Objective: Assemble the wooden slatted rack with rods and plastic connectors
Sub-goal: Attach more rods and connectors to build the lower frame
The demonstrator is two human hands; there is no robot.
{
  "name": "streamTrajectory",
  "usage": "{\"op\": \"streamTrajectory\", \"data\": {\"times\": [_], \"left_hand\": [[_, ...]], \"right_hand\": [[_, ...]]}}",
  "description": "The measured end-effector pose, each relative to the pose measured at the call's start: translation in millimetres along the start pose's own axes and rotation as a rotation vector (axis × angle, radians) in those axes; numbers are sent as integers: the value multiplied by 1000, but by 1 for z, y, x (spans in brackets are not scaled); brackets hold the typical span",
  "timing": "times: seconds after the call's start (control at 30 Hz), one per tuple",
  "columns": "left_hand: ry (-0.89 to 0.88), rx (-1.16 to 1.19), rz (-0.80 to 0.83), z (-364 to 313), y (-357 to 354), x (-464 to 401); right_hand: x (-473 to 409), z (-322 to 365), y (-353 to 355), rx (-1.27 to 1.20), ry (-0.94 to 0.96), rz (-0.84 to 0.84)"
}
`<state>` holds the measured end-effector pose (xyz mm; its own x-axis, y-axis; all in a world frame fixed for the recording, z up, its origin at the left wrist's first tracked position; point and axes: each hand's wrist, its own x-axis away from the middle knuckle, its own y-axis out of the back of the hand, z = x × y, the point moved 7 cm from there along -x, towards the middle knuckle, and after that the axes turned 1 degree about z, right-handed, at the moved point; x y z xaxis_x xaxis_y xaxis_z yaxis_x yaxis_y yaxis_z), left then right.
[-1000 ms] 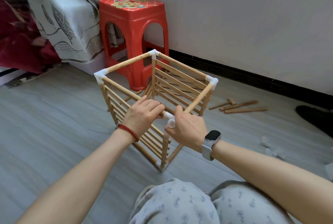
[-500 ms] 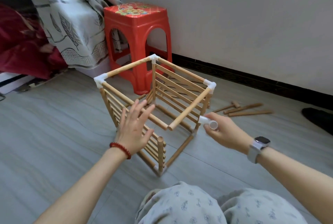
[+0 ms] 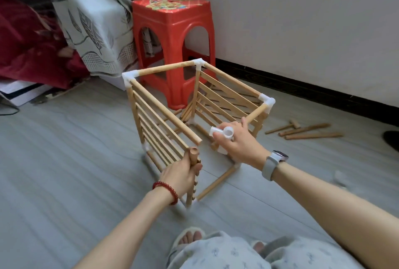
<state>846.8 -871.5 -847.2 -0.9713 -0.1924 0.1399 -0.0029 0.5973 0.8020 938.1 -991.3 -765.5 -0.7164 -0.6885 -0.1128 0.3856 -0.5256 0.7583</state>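
The wooden slatted rack is seen standing on the grey floor, in front of a red plastic stool set near the white wall; its near upright post is gripped by the left hand, whose fingers are curled round the post just below its bare top end; a red bead bracelet is worn on that wrist; a white plastic corner connector is pinched between the thumb and fingers of the right hand, held inside the open top of the frame, apart from the post; the free end of the left top rod is seen hanging unjoined just above the held post, while the right top rod is partly hidden behind the right hand; three other top corners are fitted with white connectors; a grey-strapped watch is worn on the right wrist; loose wooden rods are lying on the floor to the right of the rack, near the black skirting; a patterned curtain and red fabric are seen at the left
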Motion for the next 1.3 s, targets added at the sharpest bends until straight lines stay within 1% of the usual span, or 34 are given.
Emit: {"op": "streamTrajectory", "data": {"times": [0.1,0.17,0.23,0.27,0.33,0.37,0.4,0.43,0.5,0.57,0.67,0.7,0.77,0.83,0.97,1.03,1.13,1.3], "left_hand": [[-65,-200,-45,-11,49,-8],[-125,-369,-119,-21,79,-12],[-196,-406,-186,-36,97,-14],[-231,-355,-198,-44,99,-15],[-299,-187,-156,-59,85,-17],[-331,-141,-136,-66,73,-18],[-355,-147,-123,-72,57,-21],[-367,-202,-110,-76,41,-26],[-412,-383,-70,-85,10,-35],[-474,-442,-15,-95,-15,-39],[-465,-378,46,-91,-37,-41],[-456,-386,38,-86,-40,-41],[-493,-387,-29,-83,-43,-41],[-508,-339,-72,-85,-39,-44],[-406,-404,42,-81,-54,-60],[-388,-446,72,-79,-63,-62],[-376,-482,64,-79,-70,-62],[-368,-456,65,-82,-70,-61]], "right_hand": [[-6,13,13,-177,-54,-106],[-5,15,21,-350,-112,-164],[3,4,23,-596,-204,-203],[7,-5,23,-706,-247,-227],[22,-30,20,-887,-330,-303],[31,-45,14,-980,-376,-339],[42,-62,5,-1050,-434,-360],[54,-80,-7,-1100,-516,-365],[78,-114,-34,-1177,-705,-351],[96,-139,-51,-1244,-832,-325],[104,-156,-50,-1336,-865,-343],[103,-158,-45,-1374,-854,-364],[98,-161,-34,-1404,-811,-371],[88,-155,-26,-1364,-739,-329],[73,-138,-13,-1032,-606,-189],[70,-135,-7,-1022,-609,-184],[68,-132,0,-1031,-661,-197],[63,-123,6,-968,-672,-216]]}}
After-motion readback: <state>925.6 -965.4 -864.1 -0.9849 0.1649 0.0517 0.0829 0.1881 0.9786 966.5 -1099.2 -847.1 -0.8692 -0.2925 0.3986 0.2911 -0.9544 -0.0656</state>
